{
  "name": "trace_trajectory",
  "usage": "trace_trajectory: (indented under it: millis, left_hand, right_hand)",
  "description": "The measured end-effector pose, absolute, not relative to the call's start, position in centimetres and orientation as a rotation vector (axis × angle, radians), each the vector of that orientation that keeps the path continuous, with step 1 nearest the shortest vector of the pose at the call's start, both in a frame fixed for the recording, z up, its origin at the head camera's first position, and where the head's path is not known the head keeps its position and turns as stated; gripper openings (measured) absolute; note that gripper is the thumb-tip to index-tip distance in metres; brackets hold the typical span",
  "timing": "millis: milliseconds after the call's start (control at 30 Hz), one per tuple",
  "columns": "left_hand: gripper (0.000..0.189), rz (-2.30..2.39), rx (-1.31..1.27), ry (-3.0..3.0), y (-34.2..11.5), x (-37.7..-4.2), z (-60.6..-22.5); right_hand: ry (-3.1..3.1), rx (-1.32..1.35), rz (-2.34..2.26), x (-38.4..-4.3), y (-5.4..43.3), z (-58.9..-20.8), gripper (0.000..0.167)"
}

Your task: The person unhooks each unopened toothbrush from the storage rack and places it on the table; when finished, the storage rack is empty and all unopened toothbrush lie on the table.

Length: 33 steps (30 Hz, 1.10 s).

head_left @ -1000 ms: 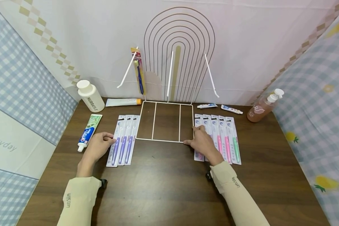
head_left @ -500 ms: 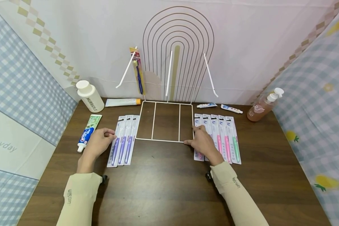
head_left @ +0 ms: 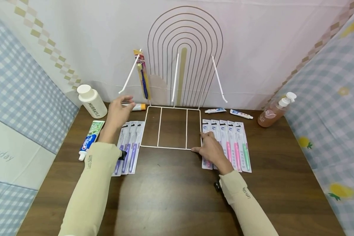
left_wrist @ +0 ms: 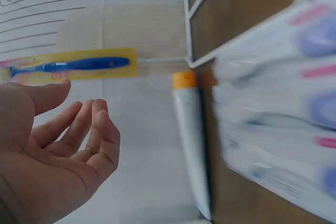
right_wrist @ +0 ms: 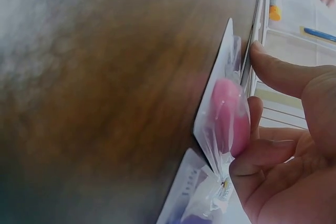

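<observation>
My left hand (head_left: 119, 109) is raised over the back left of the table, fingers loosely bent and nothing between them. Beyond it, a carded blue toothbrush (head_left: 144, 80) hangs on the left prong of a white wire display rack (head_left: 166, 147). In the left wrist view that toothbrush (left_wrist: 79, 66) lies just past the thumb. My right hand (head_left: 210, 149) grips the front right corner of the rack's base, thumb at the front bar and index finger at the side bar. It partly covers a carded pink toothbrush (right_wrist: 231, 116) beneath it.
Purple carded toothbrushes (head_left: 132, 155) lie left of the rack; several more, including a green one (head_left: 246, 157), lie right. Around them are a toothpaste tube (head_left: 91, 137), an orange-capped tube (head_left: 140, 107), small tubes (head_left: 215, 110), a white bottle (head_left: 92, 103) and a pump bottle (head_left: 272, 113).
My left hand has left the purple toothbrushes and moved up and forward towards the rack's left prong, holding nothing. The right hand has stayed at the rack's corner.
</observation>
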<state>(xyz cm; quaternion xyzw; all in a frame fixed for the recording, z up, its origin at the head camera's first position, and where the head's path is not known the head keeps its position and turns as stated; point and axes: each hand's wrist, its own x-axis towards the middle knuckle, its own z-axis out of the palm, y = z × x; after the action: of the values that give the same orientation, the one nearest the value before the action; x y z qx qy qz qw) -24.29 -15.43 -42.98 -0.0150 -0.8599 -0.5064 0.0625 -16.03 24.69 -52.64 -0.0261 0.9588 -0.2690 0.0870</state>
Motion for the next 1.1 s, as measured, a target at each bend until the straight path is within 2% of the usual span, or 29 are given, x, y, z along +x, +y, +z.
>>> trace_trajectory:
  millis: [233, 467, 767, 1100]
  left_hand:
    - [0.042, -1.643, 0.053, -2.517, -13.3, -26.7, -39.3]
    - [0.041, -1.658, -0.067, -2.501, -13.0, -28.2, -37.5]
    - [0.030, -1.583, -0.064, -2.572, -12.6, -29.0, -36.6]
    - [0.024, -1.642, -0.069, -2.543, -12.1, -29.7, -37.3]
  right_hand:
    - [2.838, -0.062, -0.773, -16.1, 24.3, -52.8, 0.104]
    - [2.836, -0.062, -0.787, -16.1, 24.1, -52.6, 0.104]
    - [2.845, -0.037, -0.756, -16.2, 24.3, -52.5, 0.104]
    - [2.811, -0.018, -0.778, -16.3, 24.6, -52.8, 0.105]
